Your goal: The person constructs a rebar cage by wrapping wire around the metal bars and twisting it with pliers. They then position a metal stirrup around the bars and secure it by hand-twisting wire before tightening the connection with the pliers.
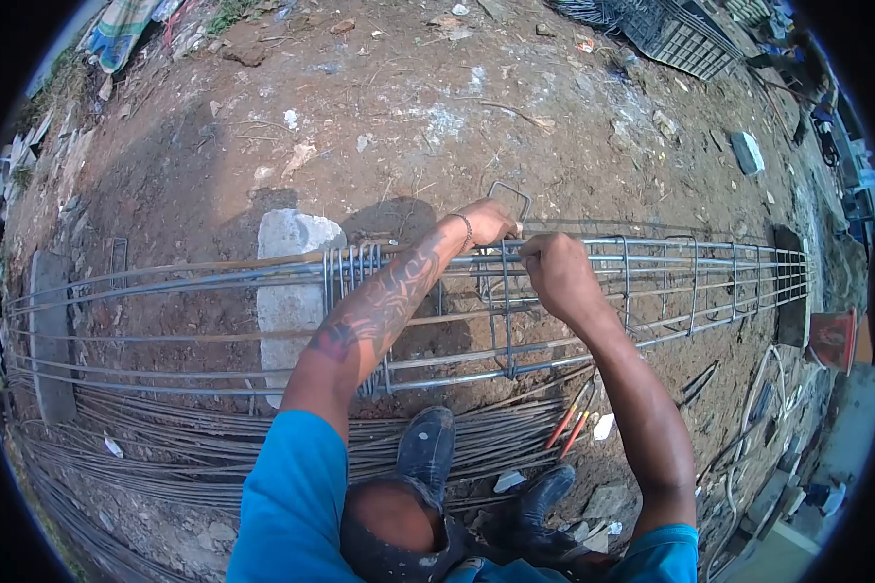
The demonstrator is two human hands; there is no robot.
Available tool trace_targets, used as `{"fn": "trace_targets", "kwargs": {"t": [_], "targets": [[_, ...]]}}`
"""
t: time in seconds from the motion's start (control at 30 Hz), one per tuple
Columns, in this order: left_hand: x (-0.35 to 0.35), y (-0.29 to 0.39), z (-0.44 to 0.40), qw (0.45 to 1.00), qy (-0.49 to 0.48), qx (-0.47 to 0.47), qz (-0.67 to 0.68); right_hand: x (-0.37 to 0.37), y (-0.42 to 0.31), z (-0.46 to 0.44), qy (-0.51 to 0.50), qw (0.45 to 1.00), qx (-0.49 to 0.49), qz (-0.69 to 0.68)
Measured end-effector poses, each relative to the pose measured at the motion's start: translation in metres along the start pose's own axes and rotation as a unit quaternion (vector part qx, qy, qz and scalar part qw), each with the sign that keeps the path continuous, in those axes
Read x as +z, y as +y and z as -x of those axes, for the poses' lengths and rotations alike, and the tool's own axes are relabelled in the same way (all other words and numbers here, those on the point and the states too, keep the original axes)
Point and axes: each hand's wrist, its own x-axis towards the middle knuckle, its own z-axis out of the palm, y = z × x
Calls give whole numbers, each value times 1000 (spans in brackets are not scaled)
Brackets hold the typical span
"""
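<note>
A long cage of steel rebar [554, 360] lies across in front of me, its bars crossed by square stirrups [507, 321]. My left hand [489, 222] is closed at the far top bar, beside a bent wire loop [511, 188] sticking out past the cage. Just right of it, my right hand [561, 275] is clenched at the same bar, by a stirrup crossing. What the fingers of either hand grip is too small or hidden to tell. Several stirrups stand bunched [345, 267] left of my left forearm, which hides part of the cage.
Concrete blocks [287, 291] and end supports [52, 321] are under the bars. Loose rods [214, 437] lie by my boots [428, 442], with red-handled cutters [567, 432] near them. A red bucket [832, 340] stands right; a black crate [685, 44] lies beyond.
</note>
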Motion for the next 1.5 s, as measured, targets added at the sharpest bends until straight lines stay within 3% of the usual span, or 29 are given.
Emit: {"fn": "trace_targets", "kwargs": {"t": [0.1, 0.2, 0.27, 0.37, 0.57, 0.77, 0.9, 1.0, 1.07, 1.13, 1.2, 1.33, 1.5], "targets": [[1, 7, 12, 992, 67, -59, 90, 2, -2, -6, 0, 999, 19, -30], [2, 12, 21, 989, 137, -17, 60, 2, -1, -7, 21, 995, 46, -81], [2, 21, 29, 981, 191, 4, -34, 3, 2, -8, 11, 991, 95, -98], [4, 27, 37, 957, 271, 62, -80, 18, 5, -13, 45, 994, 82, -64], [6, 36, 51, 949, 304, 80, -37, 20, -5, -10, 37, 987, 116, -103], [9, 36, 54, 932, 347, 96, -47, 25, -4, -2, 79, 988, 68, -115], [0, 30, 51, 952, 299, 53, -28, 26, 3, -13, 68, 995, 39, -65], [-3, 24, 51, 964, 265, 11, -32, 14, 10, -19, -4, 990, 36, -139], [3, 19, 51, 930, 337, 109, -95, 13, 12, -25, -39, 989, 53, -134], [6, 24, 56, 922, 362, 116, -78, 15, 7, -20, -45, 983, 64, -164], [7, 29, 59, 927, 343, 128, -78, 22, 5, -15, 16, 984, 67, -165], [5, 34, 72, 936, 322, 134, -41, 30, 5, -11, 26, 994, 6, -101], [-2, 21, 87, 942, 253, 215, -56, 33, 6, -12, 23, 989, 41, -138]]}}
